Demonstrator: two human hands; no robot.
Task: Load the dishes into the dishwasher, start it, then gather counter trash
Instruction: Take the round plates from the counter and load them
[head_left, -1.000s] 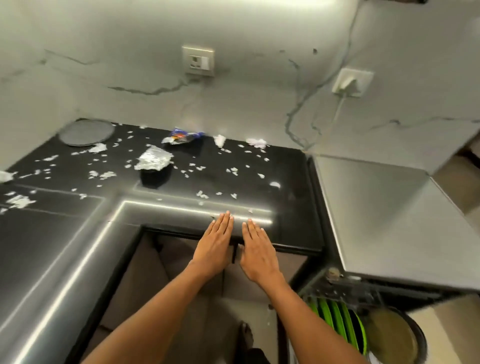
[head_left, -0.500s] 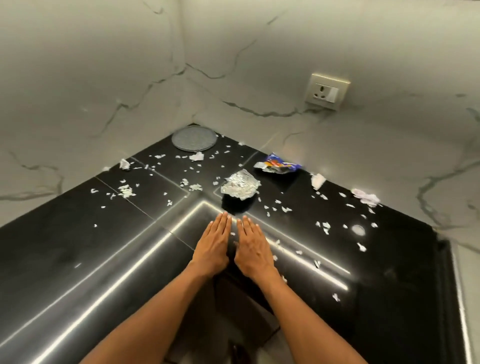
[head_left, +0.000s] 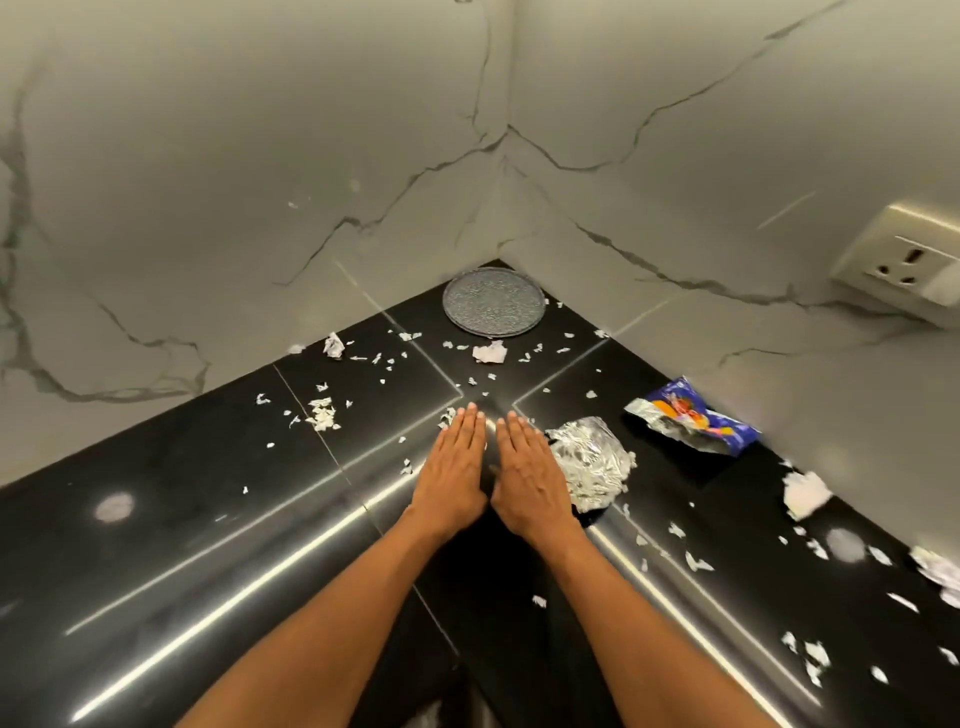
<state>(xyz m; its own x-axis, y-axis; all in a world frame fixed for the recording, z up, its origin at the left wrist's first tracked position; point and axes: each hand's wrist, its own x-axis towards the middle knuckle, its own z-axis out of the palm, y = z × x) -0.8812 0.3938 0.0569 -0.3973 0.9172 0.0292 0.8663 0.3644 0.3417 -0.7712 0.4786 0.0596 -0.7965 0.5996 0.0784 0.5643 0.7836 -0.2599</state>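
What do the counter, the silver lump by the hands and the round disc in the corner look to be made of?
Counter: probably polished black stone, since it mirrors the lights in bright streaks.
Silver lump: crumpled foil by its look, metallic with sharp creases.
Round disc: grey with a speckled, textured face; glass or metal, I cannot tell which.

Corner of a kitchen here, pale marble-look walls (head_left: 260, 156) with dark grey veins meeting at a seam. Glossy black L-shaped countertop (head_left: 156, 519) picks up bright streaks of reflected light. Cream wall socket (head_left: 904, 260) sits on the right wall.
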